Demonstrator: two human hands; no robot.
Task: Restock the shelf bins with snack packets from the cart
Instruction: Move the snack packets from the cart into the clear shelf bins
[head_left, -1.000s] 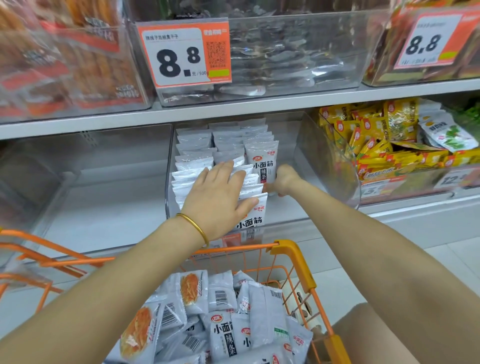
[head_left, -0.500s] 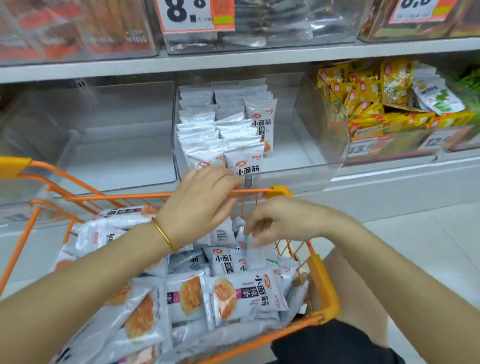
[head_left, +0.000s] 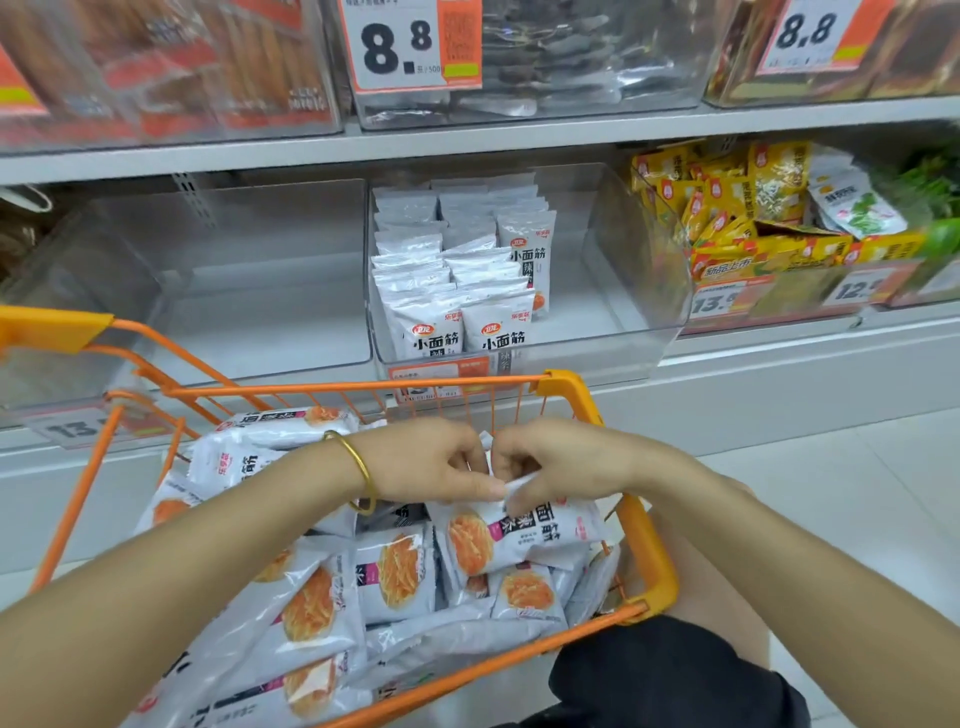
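Observation:
An orange wire cart in front of me is piled with white snack packets printed with orange noodles. Both hands meet over the cart's far right part. My left hand and my right hand pinch the top edge of one white packet that lies across the pile. On the middle shelf a clear bin holds upright rows of the same white packets, filling its left half.
Left of that bin stands an empty clear bin. To the right a bin of yellow packets sits behind price tags. The upper shelf carries more bins and an 8.8 price tag. Pale floor tiles lie at right.
Both hands left the shelf bin, came down into the cart and took hold of a packet. The view tilted down toward the cart.

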